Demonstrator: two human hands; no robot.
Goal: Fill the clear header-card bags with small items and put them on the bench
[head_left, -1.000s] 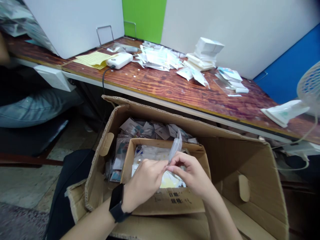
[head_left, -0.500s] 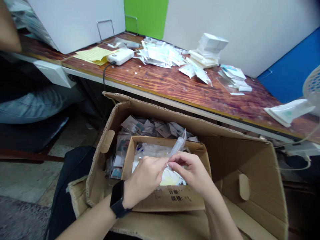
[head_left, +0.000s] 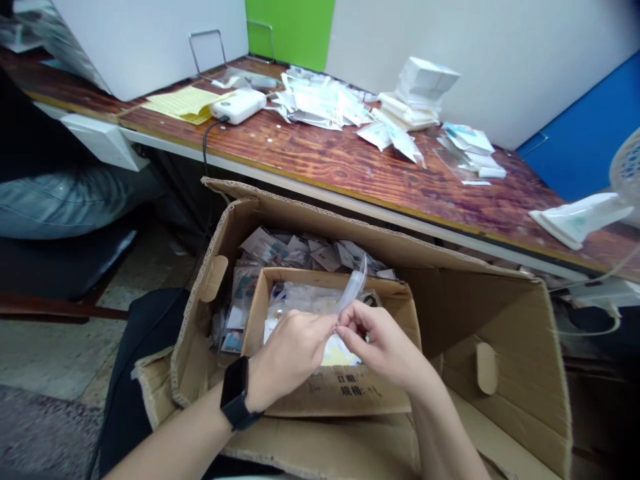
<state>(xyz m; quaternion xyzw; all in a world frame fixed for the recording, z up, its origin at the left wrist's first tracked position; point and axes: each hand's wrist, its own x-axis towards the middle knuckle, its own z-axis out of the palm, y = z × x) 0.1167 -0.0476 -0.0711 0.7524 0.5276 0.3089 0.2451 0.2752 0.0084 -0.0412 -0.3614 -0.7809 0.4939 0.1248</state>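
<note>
A clear plastic bag (head_left: 353,285) stands up from between my fingertips, its lower end hidden by them. My left hand (head_left: 295,343), with a black watch on the wrist, is closed on the bag from the left. From the right, my right hand (head_left: 375,337) pinches the same spot with thumb and forefinger. Both hands are above a small cardboard box (head_left: 350,393) that holds clear bags, white slips and a yellow paper. This box sits inside a larger open carton (head_left: 505,333). Packed cards in clear sleeves (head_left: 325,257) lie behind and left of the small box.
A wooden table (head_left: 310,160) runs behind the carton. On it are a pile of clear packets (head_left: 325,100), a stack of white cards (head_left: 425,83), a white device (head_left: 239,105) with a cable, yellow paper (head_left: 183,103) and a small fan (head_left: 580,217). Another person's leg (head_left: 75,200) shows at left.
The view has shifted slightly. Both hands stay pinched together on the bag, with only small finger movement. The other person's arm at upper left has moved out of its earlier place.
</note>
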